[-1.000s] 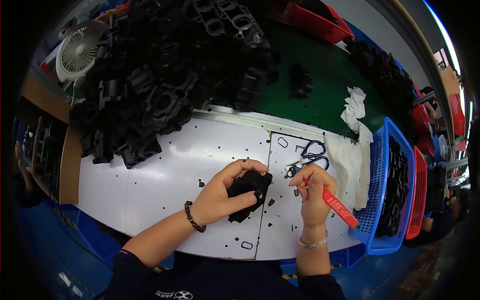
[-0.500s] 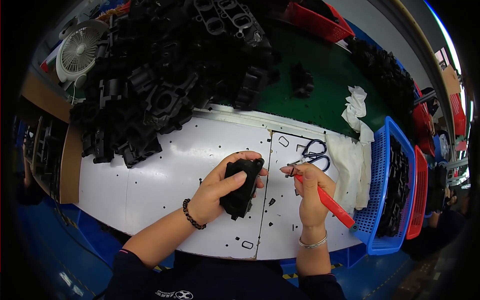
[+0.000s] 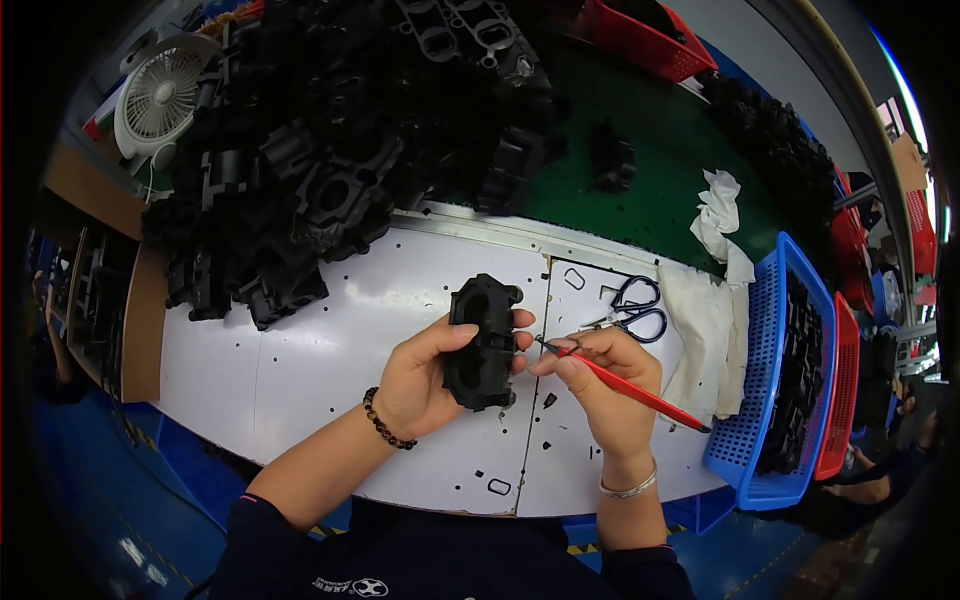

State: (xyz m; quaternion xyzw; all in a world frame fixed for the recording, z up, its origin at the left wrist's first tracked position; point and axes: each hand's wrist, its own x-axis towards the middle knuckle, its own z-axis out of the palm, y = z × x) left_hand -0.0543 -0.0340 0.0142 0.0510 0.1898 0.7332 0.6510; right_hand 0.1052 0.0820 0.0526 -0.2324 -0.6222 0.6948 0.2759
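Head view: the left hand [image 3: 418,372] is partly closed around a black, blocky moulded part with rounded openings [image 3: 482,350]; its thumb presses the near side, and its fingertips emerge at the far edge. The part is held above the white, smooth tabletop [image 3: 350,310], its long side roughly upright in the view. Its surface is matt, with raised ribs and a lug at the upper corner.

The right hand [image 3: 615,380] is closed in a pinch on a slim red tool with a flat-sided handle and dark tip [image 3: 645,397]. The tip points at the part and lies just beside the left fingertips; contact cannot be determined.

Beyond the right hand lie scissors with dark blue looped handles [image 3: 640,308]; beside them is a creased white cloth [image 3: 695,335]. A blue perforated basket with a raised rim [image 3: 728,430] stands at the right and contains dark, irregular parts. Small black scraps and a thin, rounded-rectangular black ring [image 3: 499,487] are on the tabletop. At upper left is a heaped pile of angular black moulded parts [image 3: 335,190], near a white round-grilled fan [image 3: 163,92].
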